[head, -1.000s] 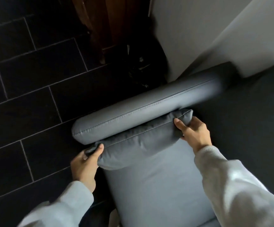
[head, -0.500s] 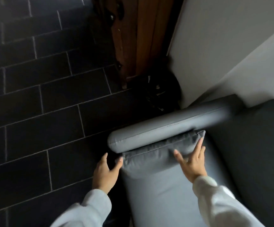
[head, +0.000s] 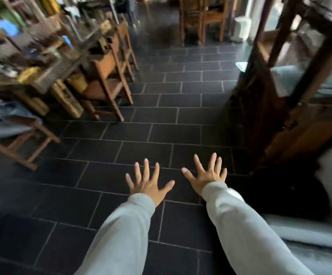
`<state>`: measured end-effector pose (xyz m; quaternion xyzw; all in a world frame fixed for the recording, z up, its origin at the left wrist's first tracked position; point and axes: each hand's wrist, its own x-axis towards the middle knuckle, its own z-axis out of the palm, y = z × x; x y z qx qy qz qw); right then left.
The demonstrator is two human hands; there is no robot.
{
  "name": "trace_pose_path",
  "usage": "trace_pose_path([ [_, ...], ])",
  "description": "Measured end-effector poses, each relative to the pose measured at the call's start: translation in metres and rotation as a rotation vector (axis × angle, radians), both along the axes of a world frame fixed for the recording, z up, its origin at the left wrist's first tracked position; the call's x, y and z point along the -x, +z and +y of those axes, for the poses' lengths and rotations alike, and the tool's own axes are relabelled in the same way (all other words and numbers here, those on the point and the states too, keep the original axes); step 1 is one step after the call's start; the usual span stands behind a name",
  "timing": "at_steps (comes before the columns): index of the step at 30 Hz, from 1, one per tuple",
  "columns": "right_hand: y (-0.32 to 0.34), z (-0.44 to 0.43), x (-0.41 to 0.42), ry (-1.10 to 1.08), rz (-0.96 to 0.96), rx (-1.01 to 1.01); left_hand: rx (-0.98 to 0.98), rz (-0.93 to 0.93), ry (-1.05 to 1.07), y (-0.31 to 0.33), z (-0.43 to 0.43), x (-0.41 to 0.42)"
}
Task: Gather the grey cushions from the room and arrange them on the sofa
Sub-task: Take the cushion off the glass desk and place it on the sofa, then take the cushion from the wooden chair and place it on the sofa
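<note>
Both hands, left hand (head: 148,183) and right hand (head: 207,175), hover empty, fingers spread, above dark floor tiles (head: 161,116).

Blurred by motion: cluttered tabletop (head: 42,62) at far left, its contents past telling. Cut off by the right edge: grey sofa (head: 316,241), only a smeared strip showing. Chairs (head: 201,18) at the far end too soft to make out. Both sleeves (head: 121,235) cropped at the near edge.
</note>
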<state>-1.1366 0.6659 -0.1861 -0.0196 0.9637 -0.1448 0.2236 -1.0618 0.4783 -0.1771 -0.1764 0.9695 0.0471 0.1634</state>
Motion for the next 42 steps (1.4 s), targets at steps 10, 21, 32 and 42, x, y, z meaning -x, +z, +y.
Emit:
trace_pose_path([
  [10, 0.168, -0.356, -0.018, 0.406, 0.175, -0.02, 0.06, 0.22, 0.359, 0.155, -0.319, -0.073],
  [21, 0.197, -0.668, 0.018, 0.742, 0.256, 0.028, 0.153, 0.306, 0.737, 0.179, -0.603, -0.079],
  [32, 0.217, -0.931, 0.099, 0.922, 0.131, 0.109, 0.092, 0.359, 0.895, 0.194, -0.816, 0.026],
  [42, 0.159, -1.145, 0.148, 0.848, -0.005, 0.086, 0.085, 0.285, 0.927, 0.142, -1.032, 0.06],
])
